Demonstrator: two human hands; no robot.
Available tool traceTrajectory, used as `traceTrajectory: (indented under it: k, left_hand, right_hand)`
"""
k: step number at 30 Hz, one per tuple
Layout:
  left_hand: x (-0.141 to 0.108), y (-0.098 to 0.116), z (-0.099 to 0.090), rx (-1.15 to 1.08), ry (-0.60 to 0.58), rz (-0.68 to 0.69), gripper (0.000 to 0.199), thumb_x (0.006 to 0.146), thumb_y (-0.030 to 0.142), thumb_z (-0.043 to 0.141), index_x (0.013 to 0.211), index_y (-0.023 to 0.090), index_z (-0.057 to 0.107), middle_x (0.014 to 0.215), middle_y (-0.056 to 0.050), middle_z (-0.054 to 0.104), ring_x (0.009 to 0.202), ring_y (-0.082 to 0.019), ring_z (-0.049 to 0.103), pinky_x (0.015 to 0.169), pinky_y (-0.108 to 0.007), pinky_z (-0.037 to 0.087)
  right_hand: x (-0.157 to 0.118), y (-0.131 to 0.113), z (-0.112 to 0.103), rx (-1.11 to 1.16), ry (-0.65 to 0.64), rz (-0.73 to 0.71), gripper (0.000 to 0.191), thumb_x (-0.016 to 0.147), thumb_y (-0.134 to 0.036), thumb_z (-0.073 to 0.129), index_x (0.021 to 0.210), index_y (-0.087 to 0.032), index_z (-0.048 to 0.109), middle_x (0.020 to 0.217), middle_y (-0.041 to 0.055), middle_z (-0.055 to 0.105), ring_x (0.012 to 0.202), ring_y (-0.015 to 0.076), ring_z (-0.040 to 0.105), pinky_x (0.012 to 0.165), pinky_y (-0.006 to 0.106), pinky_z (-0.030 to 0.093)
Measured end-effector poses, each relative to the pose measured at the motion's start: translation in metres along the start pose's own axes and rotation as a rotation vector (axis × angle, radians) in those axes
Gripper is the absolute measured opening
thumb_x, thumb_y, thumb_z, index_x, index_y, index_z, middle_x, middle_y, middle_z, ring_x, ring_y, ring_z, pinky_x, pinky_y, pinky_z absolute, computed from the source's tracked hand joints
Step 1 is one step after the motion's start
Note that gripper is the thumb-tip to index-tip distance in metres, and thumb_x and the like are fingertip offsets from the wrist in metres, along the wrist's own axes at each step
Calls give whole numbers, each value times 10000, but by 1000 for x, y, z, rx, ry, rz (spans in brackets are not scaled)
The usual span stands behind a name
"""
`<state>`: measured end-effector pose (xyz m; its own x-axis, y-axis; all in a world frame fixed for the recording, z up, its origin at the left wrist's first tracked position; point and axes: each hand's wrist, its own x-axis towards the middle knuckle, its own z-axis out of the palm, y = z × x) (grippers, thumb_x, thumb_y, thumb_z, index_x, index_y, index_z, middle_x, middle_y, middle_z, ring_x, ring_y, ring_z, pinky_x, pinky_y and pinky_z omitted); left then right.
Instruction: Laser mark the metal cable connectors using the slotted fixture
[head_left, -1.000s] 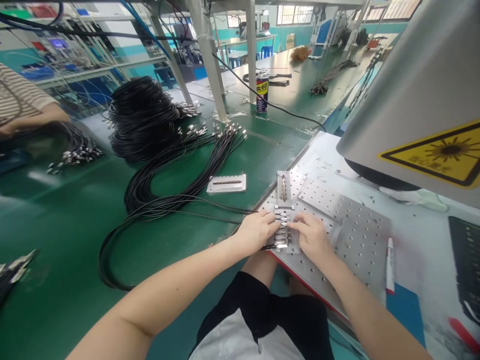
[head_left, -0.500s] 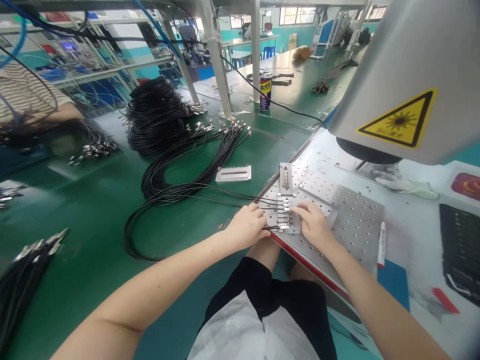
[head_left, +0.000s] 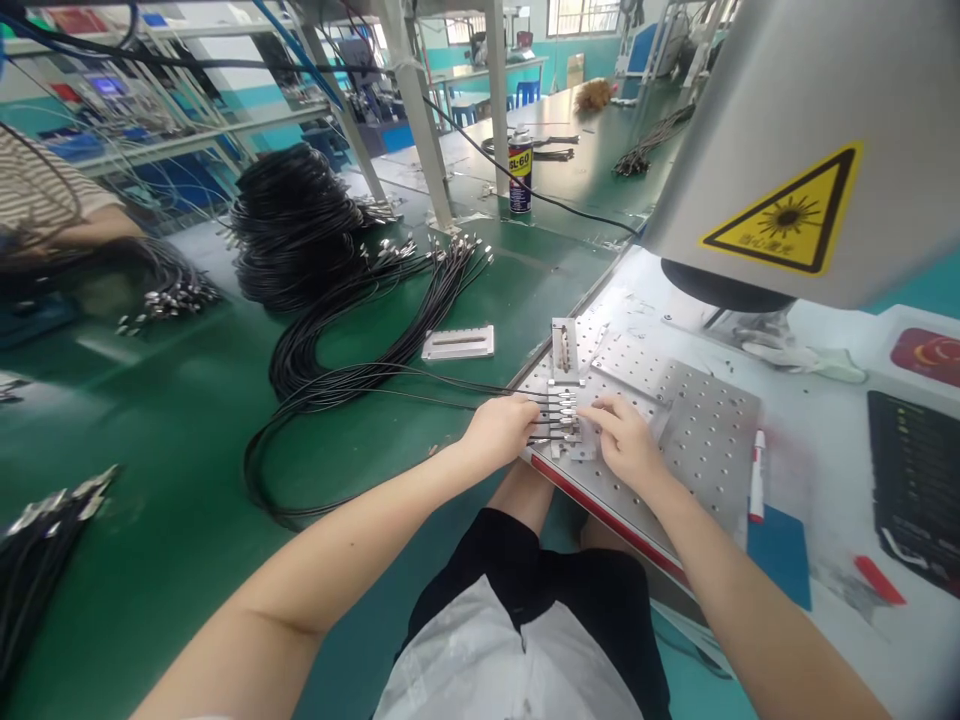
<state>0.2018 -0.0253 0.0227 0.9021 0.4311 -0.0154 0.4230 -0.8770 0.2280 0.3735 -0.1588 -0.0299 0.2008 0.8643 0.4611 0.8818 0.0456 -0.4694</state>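
My left hand (head_left: 501, 432) is closed around thin black cables (head_left: 442, 378) at the left side of a small metal fixture (head_left: 581, 450). Silver connectors (head_left: 568, 398) on the cable ends lie side by side in the fixture's slots. My right hand (head_left: 628, 442) is on the fixture's other side, its index finger stretched out to the connector tips and the other fingers partly curled. Nothing shows in its grasp. From the fixture the cables run left into a looped bundle (head_left: 300, 370) on the green table. My left fingers hide part of the lower cables.
A slotted metal block (head_left: 459, 343) lies on the table, another (head_left: 564, 347) behind the fixture. The grey machine head (head_left: 780, 150) with a laser warning sign overhangs the perforated plate (head_left: 709, 430). A marker (head_left: 757, 475), keyboard (head_left: 915, 480) and spray can (head_left: 520, 175) are around. A co-worker's arm (head_left: 97, 225) is far left.
My left hand has shifted slightly right, closer to the fixture, its fingers more curled around the cables. My right index finger stays at the connector tips. The whole view has shifted a little.
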Motion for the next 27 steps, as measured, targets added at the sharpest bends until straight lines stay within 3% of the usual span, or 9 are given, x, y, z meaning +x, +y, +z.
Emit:
traceTrajectory:
  k: [5,10,16,18,24,27]
  left_hand:
    - [2,0,11,131,5,46,154,814,130,448,725,174,566,778,-36,573,714,-164,558,556,-241,383]
    - [4,0,12,184,-6,134,165,817,100,424,763,174,561,779,-42,558,719,-162,534,569,-237,382]
    - [7,1,10,196,-34,285,293,900,168,349,1143,234,499,825,-42,543,736,-151,521,578,-224,366]
    - [7,2,10,205,-52,315,296,915,196,331,1155,243,498,839,-47,545,752,-151,518,583,-224,363]
    - [11,8,9,210,-95,211,258,895,214,395,1092,270,552,857,-35,564,774,-164,502,559,-243,333]
    - [11,10,7,226,-84,225,262,873,207,421,1089,276,553,886,-41,569,840,-203,478,601,-275,329]
  right_hand:
    - [0,1,1,-67,-36,-84,476,716,35,335,946,-242,648,956,60,534,809,183,508,744,370,441]
    - [-3,3,3,-75,-41,-58,442,713,20,352,953,-213,640,967,79,538,860,207,508,770,397,440]
    - [-5,1,3,-49,-24,-27,457,695,5,347,984,-203,634,976,88,549,929,233,517,801,420,459]
    - [-6,-1,3,-49,-4,-26,450,698,-2,348,968,-209,643,970,86,552,918,229,524,797,413,471]
    - [-3,-5,5,-146,1,-68,388,739,-5,353,903,-190,652,945,94,582,872,222,524,748,373,492]
    - [-2,-6,5,-194,-22,-95,363,751,-5,355,883,-170,652,962,105,592,863,225,520,741,368,493]
